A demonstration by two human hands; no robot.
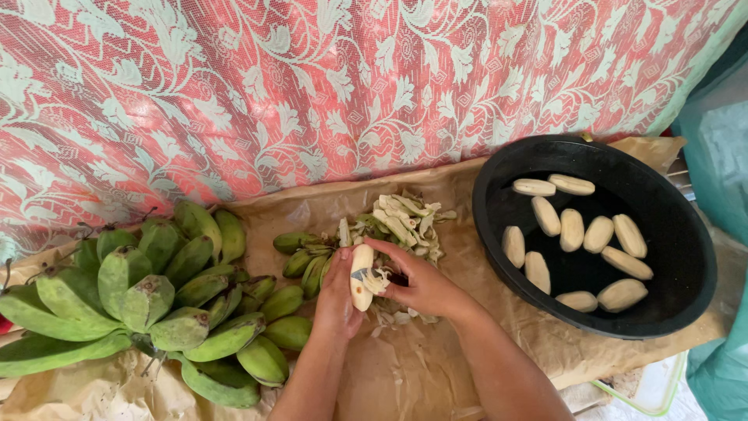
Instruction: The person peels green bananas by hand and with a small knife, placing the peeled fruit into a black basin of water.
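Together, both hands: left hand [336, 292] clasped around a half-peeled banana [361, 277], right hand [421, 284] pinching its peel.

Pale peeled banana [361, 278], upright, above brown paper, peel shreds clinging

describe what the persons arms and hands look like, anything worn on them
Both forearms are bare up to the frame's lower edge, with no sleeves in view. The left hand and right hand wear no gloves; no rings, watch or bracelets can be seen.
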